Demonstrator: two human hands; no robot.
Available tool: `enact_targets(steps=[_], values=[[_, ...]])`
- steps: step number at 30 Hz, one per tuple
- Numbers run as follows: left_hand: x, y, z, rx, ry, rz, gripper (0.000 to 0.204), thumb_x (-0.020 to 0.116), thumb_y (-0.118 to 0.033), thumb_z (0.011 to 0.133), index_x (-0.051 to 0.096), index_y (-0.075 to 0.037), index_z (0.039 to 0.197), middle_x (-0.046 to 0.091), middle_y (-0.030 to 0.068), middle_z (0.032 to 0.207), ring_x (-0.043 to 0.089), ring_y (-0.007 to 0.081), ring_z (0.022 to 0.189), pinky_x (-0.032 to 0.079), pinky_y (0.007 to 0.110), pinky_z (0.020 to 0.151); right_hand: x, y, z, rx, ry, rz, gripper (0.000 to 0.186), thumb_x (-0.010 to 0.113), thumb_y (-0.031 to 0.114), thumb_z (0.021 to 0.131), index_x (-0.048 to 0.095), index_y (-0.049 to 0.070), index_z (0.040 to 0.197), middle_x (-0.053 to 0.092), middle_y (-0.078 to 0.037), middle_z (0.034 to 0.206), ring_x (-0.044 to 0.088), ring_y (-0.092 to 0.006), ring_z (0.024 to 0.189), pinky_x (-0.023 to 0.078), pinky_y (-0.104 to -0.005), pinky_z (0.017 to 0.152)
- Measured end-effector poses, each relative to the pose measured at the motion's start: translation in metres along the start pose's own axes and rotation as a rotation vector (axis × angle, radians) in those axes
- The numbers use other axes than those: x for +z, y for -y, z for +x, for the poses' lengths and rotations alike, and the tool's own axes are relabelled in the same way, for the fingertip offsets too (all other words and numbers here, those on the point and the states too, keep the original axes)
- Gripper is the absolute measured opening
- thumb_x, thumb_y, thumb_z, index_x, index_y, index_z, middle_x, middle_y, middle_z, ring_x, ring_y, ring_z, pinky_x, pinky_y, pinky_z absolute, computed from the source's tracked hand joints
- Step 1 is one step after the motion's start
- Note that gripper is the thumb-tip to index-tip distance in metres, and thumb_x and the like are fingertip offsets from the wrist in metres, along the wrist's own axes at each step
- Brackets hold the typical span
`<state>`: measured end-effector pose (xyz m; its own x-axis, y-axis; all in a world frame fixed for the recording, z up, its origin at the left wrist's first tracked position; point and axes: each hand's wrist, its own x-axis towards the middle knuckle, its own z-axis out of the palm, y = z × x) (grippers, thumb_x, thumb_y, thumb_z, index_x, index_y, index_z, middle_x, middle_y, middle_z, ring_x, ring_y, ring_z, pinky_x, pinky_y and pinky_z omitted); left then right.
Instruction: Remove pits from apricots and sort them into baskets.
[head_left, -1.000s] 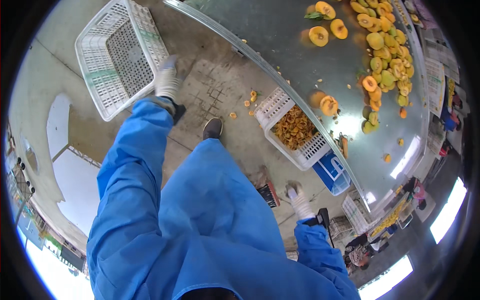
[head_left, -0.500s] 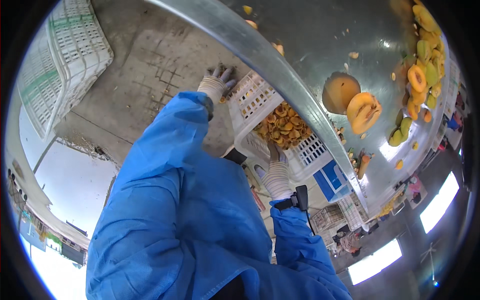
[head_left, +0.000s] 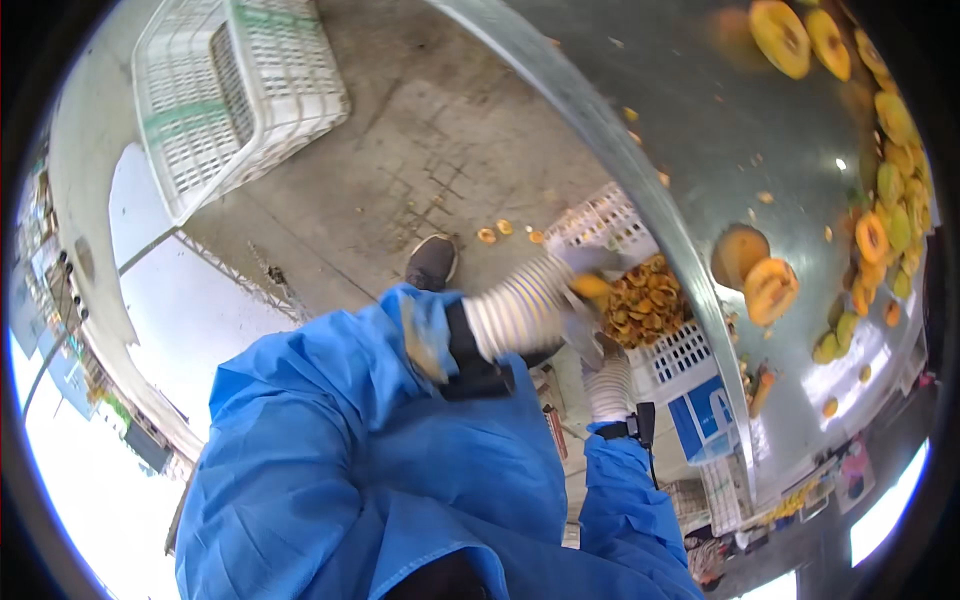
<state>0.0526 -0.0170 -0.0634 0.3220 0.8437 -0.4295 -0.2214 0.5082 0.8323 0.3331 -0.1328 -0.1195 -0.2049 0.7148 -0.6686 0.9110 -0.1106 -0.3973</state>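
My left hand, in a grey glove with a striped cuff, is at the near-left side of a white plastic crate. Its fingers are closed around a yellow-orange fruit piece, though motion smears them. Brown-orange fruit pieces fill the crate, which stands partly under the metal table. At the crate's near edge my gloved right hand grips the rim; the fingertips are partly hidden.
Halved orange fruit and a long heap of fruit lie on the table. White crates stand far left. Several fruit pieces lie on the floor near my shoe. A blue-and-white box sits beside the crate.
My left hand has moved right from the floor beside the crate to the crate's edge, now with a fruit piece. My right hand stays at the rim. The whole view has shifted.
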Motion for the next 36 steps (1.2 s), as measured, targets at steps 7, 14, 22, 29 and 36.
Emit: enact_targets(steps=[7, 14, 22, 29, 36], values=[[-0.14, -0.045, -0.026, 0.238, -0.673, 0.541, 0.083, 0.075, -0.006, 0.075, 0.033, -0.006, 0.146, 0.037, 0.015, 0.147, 0.038, 0.0281, 0.134, 0.043, 0.037, 0.099, -0.024, 0.024, 0.001, 0.403, 0.189, -0.087, 0.042, 0.061, 0.031, 0.085, 0.061, 0.006, 0.119, 0.063, -0.023, 0.106, 0.059, -0.0431, 0.099, 0.048, -0.0448, 0.085], [-0.347, -0.061, -0.032, -0.541, -1.236, 0.892, 0.074, 0.066, -0.034, 0.081, 0.035, -0.005, 0.141, 0.063, 0.0281, 0.109, 0.061, 0.0435, 0.102, 0.048, 0.047, 0.09, -0.001, -0.006, 0.001, 0.084, 0.085, -0.146, 0.04, 0.056, 0.03, 0.087, 0.06, 0.005, 0.118, 0.062, -0.025, 0.103, 0.058, -0.042, 0.103, 0.047, -0.0464, 0.087], [-0.259, 0.047, -0.188, -0.289, -1.097, 1.037, 0.049, 0.059, -0.013, 0.083, 0.05, -0.014, 0.131, 0.066, 0.0227, 0.091, 0.062, 0.0436, 0.086, 0.049, 0.051, 0.077, 0.012, 0.002, 0.003, 0.08, 0.06, -0.206, 0.035, 0.055, 0.028, 0.084, 0.06, 0.015, 0.117, 0.063, -0.026, 0.101, 0.059, -0.0477, 0.094, 0.049, -0.0521, 0.08], [-0.15, 0.108, -0.291, -0.473, -0.78, 1.085, 0.051, 0.057, -0.005, 0.079, 0.056, -0.015, 0.129, 0.059, 0.019, 0.12, 0.055, 0.0373, 0.112, 0.044, 0.044, 0.098, 0.013, -0.01, 0.024, 0.091, 0.021, -0.234, 0.025, 0.064, 0.025, 0.078, 0.069, 0.0, 0.082, 0.066, -0.025, 0.081, 0.064, -0.044, 0.079, 0.051, -0.0487, 0.07], [-0.084, 0.039, -0.152, -0.283, -0.354, 1.007, 0.054, 0.058, -0.013, 0.086, 0.046, -0.016, 0.138, 0.054, 0.0181, 0.132, 0.054, 0.0377, 0.118, 0.045, 0.043, 0.099, -0.01, 0.01, 0.022, -0.165, -0.058, -0.038, 0.045, 0.058, 0.014, 0.08, 0.056, 0.014, 0.125, 0.059, -0.027, 0.11, 0.058, -0.0451, 0.099, 0.049, -0.05, 0.084]])
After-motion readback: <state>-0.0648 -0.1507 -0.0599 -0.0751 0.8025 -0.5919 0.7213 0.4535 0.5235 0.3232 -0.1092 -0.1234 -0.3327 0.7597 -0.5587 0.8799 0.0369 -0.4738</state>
